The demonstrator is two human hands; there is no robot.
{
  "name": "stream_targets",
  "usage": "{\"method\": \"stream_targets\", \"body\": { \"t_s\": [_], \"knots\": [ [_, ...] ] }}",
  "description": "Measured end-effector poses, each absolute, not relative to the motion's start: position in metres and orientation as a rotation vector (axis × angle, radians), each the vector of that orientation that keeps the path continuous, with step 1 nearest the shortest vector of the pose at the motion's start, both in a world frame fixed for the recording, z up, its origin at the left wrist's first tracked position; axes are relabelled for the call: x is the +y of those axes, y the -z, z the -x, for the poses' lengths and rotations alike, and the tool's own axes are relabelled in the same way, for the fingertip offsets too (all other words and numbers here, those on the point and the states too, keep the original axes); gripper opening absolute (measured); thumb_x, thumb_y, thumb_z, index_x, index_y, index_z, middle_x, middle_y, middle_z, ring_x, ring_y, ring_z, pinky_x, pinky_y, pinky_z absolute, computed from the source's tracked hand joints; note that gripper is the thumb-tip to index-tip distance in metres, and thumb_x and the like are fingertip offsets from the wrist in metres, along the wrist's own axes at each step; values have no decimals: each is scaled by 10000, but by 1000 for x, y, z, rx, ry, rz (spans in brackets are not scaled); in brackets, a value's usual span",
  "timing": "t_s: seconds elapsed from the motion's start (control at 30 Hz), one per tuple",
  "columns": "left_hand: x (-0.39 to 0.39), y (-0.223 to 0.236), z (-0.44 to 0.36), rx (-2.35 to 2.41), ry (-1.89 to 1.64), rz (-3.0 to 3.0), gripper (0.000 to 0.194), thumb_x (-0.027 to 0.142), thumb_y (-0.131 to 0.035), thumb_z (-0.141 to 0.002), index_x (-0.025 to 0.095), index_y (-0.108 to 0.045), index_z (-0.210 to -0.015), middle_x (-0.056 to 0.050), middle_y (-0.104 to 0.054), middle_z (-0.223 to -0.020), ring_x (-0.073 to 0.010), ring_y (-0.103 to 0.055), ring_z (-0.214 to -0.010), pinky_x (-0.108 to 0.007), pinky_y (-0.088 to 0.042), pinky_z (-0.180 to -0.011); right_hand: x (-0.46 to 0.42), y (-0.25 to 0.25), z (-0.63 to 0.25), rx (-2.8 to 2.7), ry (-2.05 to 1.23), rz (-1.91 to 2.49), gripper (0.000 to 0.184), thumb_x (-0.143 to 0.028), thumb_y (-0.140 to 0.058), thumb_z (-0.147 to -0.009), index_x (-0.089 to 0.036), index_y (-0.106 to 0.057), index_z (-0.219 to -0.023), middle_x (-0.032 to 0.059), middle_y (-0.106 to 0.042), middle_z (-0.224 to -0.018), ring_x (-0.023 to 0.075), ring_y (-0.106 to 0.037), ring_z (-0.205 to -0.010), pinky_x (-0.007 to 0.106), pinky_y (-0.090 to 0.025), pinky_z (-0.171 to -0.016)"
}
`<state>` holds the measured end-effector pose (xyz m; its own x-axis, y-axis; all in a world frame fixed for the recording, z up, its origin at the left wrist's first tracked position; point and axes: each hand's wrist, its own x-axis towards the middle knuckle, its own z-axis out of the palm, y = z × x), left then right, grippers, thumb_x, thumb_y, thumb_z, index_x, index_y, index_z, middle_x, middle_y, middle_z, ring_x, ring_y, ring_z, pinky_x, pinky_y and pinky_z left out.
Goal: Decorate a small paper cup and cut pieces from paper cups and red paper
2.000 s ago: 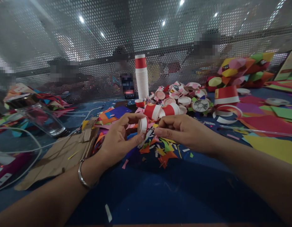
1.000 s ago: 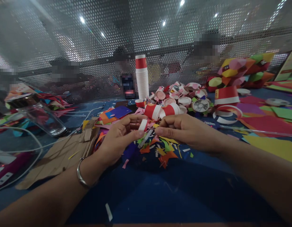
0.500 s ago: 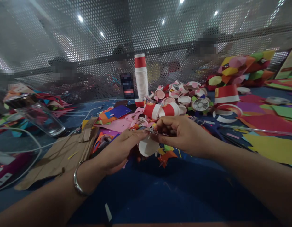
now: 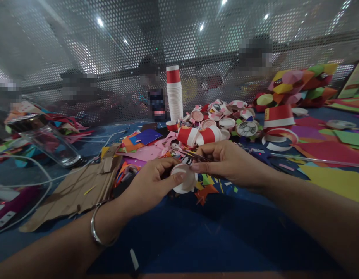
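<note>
My left hand [image 4: 156,180] is closed around a white paper cup bottom [image 4: 183,186], thumb on top of it and the other fingers partly hidden behind. The round piece is held just above the table. Close beside it on the right, my right hand [image 4: 222,161] is closed on a pair of thin dark scissors [image 4: 193,155], whose blades point left above the cup bottom. Their handles are mostly hidden by the fingers. Just beyond my hands lie two red-and-white paper cups [image 4: 212,135] and coloured paper scraps [image 4: 206,192].
A tall stack of paper cups [image 4: 175,97] stands at the back, beside a heap of cut cup bottoms [image 4: 225,116]. Flattened cardboard [image 4: 71,190] and a glass bottle [image 4: 54,145] lie left. Coloured sheets [image 4: 336,180] spread right. A perforated metal screen [image 4: 124,58] rises behind.
My left hand has turned, its thumb now on the cup bottom's face. The scissors have come away from under my left fingers and show more plainly in my right hand.
</note>
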<state>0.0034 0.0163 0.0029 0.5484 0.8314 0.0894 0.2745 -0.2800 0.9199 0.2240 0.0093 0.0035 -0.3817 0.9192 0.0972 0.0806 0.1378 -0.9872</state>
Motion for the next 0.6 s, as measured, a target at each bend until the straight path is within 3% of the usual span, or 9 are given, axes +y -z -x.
{"method": "stream_targets", "body": {
  "t_s": [0.1,0.27,0.4,0.6],
  "knots": [
    [19,-2,-4,876,-699,-1667,260,382,-775,-842,155,-736,-963,-40,-709,-839,-143,-618,-666,-238,-498,-556,9,-5,-228,-1555,-1547,952,349,-430,-869,-767,-153,-659,-801,-69,-475,-644,54,-291,-531,250,-170,-466],
    [23,-5,-2,711,-727,-1718,120,247,-792,-835,165,-772,-921,-23,-713,-823,-125,-636,-731,-209,-510,-652,9,-9,-234,-1616,-1654,843,280,-396,-824,-843,-154,-687,-869,-84,-437,-619,41,-231,-496,256,-113,-444],
    [21,-4,-3,674,-787,-1691,90,198,-805,-823,173,-783,-906,-18,-730,-816,-117,-653,-743,-202,-516,-688,11,-10,-233,-1673,-1607,799,267,-400,-800,-863,-155,-697,-890,-66,-487,-674,53,-269,-534,249,-168,-469],
    [24,1,-5,770,-1025,-1655,63,213,-810,-826,198,-811,-887,-13,-775,-830,-119,-666,-756,-212,-529,-732,12,-8,-228,-1712,-1199,941,389,-524,-824,-795,-169,-665,-801,-27,-555,-735,111,-468,-676,261,-349,-602]
  ]
}}
